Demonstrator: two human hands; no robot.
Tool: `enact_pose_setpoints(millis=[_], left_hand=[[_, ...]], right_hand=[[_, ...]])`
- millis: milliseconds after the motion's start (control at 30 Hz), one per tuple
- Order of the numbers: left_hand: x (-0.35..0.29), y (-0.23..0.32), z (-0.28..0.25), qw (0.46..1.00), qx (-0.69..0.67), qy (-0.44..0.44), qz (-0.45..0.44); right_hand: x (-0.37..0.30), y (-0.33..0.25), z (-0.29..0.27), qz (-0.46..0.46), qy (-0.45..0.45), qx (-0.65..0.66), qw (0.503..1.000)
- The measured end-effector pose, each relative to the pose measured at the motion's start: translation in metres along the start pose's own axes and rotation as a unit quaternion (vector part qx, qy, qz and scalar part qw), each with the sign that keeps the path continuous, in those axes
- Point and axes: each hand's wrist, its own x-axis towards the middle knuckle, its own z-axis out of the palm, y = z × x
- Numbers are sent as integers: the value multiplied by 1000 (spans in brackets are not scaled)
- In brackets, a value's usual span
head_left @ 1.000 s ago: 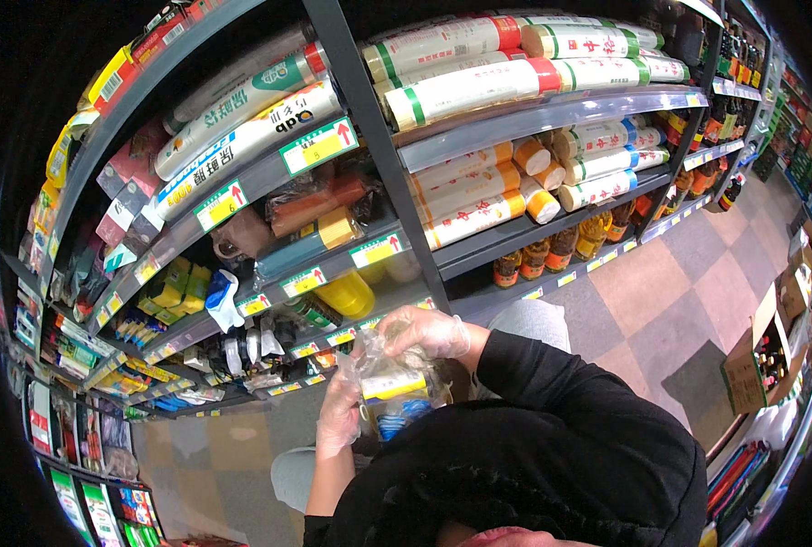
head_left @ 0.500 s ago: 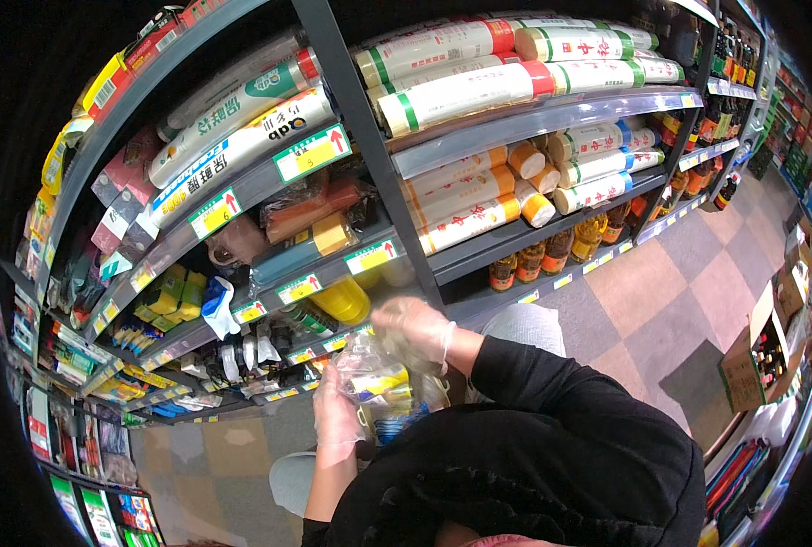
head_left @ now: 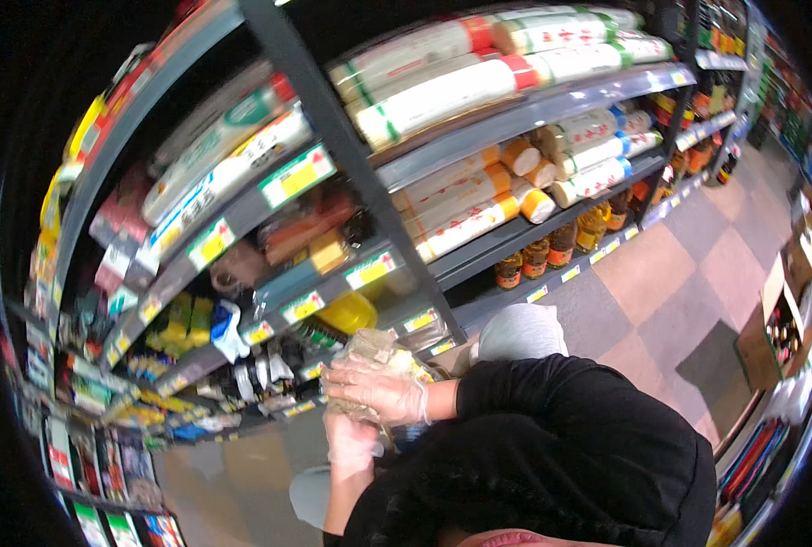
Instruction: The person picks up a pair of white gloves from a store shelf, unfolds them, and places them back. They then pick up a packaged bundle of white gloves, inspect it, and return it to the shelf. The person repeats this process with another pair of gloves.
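Both my hands wear thin clear gloves and meet in front of the lower shelves. My right hand [head_left: 383,392] lies across a crumpled, beige, cloth-like thing [head_left: 372,346], its fingers curved over it and pointing left. Under it, my left hand [head_left: 351,439] is raised from below, its fingers mostly hidden behind the right hand. A clear plastic package with yellow parts [head_left: 420,369] shows a little beyond my right wrist; most of it is covered by the hands. Motion blurs its outline.
Grey shelves [head_left: 310,82] stand ahead, with long white noodle packs [head_left: 442,98], film rolls [head_left: 228,178] and bottled oil [head_left: 561,244]. A yellow item [head_left: 349,313] sits on a low shelf near my hands. At the right, an open carton [head_left: 761,342] rests on the checkered floor [head_left: 643,292].
My right hand has come down and left from above the package, onto the beige thing beside my left hand. The package, plainly visible before, is now mostly covered. The view has shifted slightly.
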Motion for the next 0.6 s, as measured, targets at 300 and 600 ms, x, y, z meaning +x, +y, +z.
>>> enact_pose_setpoints(millis=[300, 600], left_hand=[[-1, 6, -3, 997, 40, -66, 21], [-7, 36, -11, 983, 123, 9, 138]], right_hand=[[-2, 53, -21, 290, 18, 153, 945], [-11, 80, -36, 427, 340, 532, 648]])
